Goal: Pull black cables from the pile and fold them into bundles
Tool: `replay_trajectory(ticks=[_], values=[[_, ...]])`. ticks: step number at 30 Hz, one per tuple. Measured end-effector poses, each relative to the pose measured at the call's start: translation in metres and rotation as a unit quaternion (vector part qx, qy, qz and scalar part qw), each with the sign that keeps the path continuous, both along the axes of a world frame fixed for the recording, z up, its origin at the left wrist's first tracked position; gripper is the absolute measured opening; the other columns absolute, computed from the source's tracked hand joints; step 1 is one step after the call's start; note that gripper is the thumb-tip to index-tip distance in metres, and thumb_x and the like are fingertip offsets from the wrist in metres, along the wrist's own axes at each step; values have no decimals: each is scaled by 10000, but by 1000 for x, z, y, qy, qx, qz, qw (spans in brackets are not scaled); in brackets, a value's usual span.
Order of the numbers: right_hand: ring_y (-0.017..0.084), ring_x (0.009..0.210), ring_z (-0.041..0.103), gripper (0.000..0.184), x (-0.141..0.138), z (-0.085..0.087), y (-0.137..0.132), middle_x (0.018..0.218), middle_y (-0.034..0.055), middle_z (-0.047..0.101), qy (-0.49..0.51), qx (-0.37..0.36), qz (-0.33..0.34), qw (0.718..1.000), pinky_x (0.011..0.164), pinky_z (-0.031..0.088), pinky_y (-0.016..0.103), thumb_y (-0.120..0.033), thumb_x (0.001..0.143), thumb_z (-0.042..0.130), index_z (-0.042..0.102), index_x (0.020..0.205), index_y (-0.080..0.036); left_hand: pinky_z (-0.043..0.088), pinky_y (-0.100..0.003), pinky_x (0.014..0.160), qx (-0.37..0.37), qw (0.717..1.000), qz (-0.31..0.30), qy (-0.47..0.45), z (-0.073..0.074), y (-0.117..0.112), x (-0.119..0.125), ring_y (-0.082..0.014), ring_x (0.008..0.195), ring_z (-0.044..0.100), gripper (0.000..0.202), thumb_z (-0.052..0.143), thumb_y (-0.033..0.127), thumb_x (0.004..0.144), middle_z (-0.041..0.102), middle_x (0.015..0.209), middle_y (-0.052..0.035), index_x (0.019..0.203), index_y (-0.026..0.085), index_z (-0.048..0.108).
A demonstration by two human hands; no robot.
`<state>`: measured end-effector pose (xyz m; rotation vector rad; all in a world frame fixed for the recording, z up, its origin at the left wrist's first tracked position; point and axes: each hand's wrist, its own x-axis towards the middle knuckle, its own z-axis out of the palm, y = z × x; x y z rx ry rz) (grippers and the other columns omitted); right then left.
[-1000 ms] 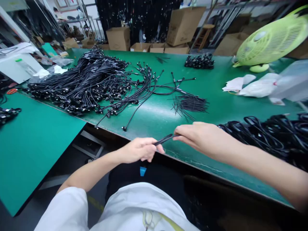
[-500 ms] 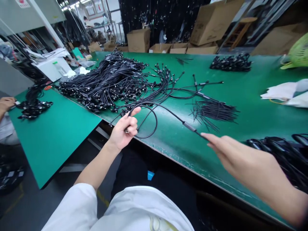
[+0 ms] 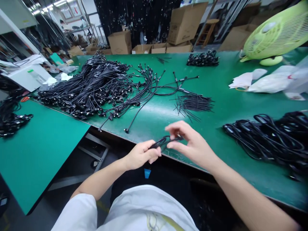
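A worker's left hand (image 3: 141, 155) closes around a black cable (image 3: 166, 141) just above the edge of a green workbench (image 3: 154, 118), keeping the working length short, while the right hand (image 3: 192, 144) appears to pinch its small loop between fingertips (image 3: 167, 128), the view partly blocked.

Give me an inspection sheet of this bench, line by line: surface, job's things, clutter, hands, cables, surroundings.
surface: green-topped workbench, with a second green bench to its left.
job's things: short black cable, looped between both hands.
clutter: white plastic bags and a green desk fan at far right.
hands: left hand grips the cable; right hand pinches it with thumb and fingers.
cables: heap of black connector cables; coiled black cables at right.
surroundings: cardboard boxes, wooden stool.
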<state>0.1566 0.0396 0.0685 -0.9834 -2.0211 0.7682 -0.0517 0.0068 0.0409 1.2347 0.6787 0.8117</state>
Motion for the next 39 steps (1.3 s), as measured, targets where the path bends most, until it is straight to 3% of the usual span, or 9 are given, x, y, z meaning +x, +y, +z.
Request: replay_trajectory(ticks=[3, 8, 11, 14, 16, 21, 27, 33, 39], values=[[157, 745, 582, 341, -16, -25, 3, 790, 29, 605, 102, -119, -40, 987, 660, 457, 261, -522, 864, 580, 615, 884, -183, 398, -240, 559, -105, 985, 41, -128, -3, 3, 6, -95, 476, 482, 419, 658, 556, 809, 465, 515, 52, 797, 149, 558], [71, 496, 340, 410, -35, -39, -7, 578, -40, 417, 245, -294, -86, 920, 465, 287, 213, -528, 848, 604, 531, 658, -172, 461, -356, 880, -148, 980, 45, -122, -24, -3, 23, -181, 717, 642, 581, 516, 693, 833, 528, 562, -4, 735, 127, 601], [87, 544, 435, 473, -39, -33, -11, 578, -40, 405, 348, -385, -68, 852, 495, 392, 202, -603, 748, 697, 520, 646, -177, 453, -333, 832, -132, 983, 85, -97, -36, -10, 27, -99, 511, 504, 535, 479, 663, 873, 352, 483, 83, 719, 154, 538], [154, 727, 609, 539, -43, -32, -16, 618, -21, 490, 407, -412, -94, 810, 659, 530, 242, -688, 668, 723, 634, 854, -190, 423, -283, 681, -93, 994, 36, -39, -41, -12, 25, -92, 503, 453, 478, 526, 635, 862, 367, 528, 88, 846, 158, 525], [183, 802, 653, 630, -46, -35, -21, 764, 28, 602, 400, -404, -91, 818, 667, 559, 271, -748, 687, 660, 648, 985, -194, 393, -268, 637, -64, 998, -16, 10, -44, -13, 22, -102, 552, 456, 502, 519, 658, 851, 428, 584, 60, 894, 158, 520], [58, 454, 525, 498, -53, -38, -32, 828, -12, 545, 387, -246, -91, 884, 371, 415, 194, -612, 718, 729, 476, 760, -186, 391, -284, 724, 6, 989, -113, 93, -54, -19, 20, -123, 695, 450, 603, 375, 732, 860, 476, 689, -7, 685, 164, 479], [7, 357, 325, 285, -52, -19, -26, 634, -80, 380, 398, -261, -80, 876, 335, 268, 142, -475, 915, 574, 495, 854, -208, 450, -322, 801, -98, 995, -35, -4, -45, -23, 39, -159, 781, 532, 641, 497, 788, 757, 556, 794, -47, 836, 155, 558], [-11, 375, 255, 427, -42, -17, -4, 673, -70, 379, 437, -373, -62, 816, 306, 190, 130, -579, 810, 663, 503, 800, -184, 435, -249, 584, -277, 949, -30, -146, -25, -21, 52, -61, 491, 342, 474, 697, 590, 757, 369, 542, 76, 795, 140, 553], [-12, 387, 265, 398, -38, -22, 2, 670, -67, 385, 436, -384, -66, 811, 317, 195, 122, -531, 826, 667, 504, 782, -170, 500, -307, 722, -316, 936, -42, -150, -36, -13, 48, -117, 626, 564, 479, 759, 541, 712, 575, 670, -13, 854, 98, 646]])
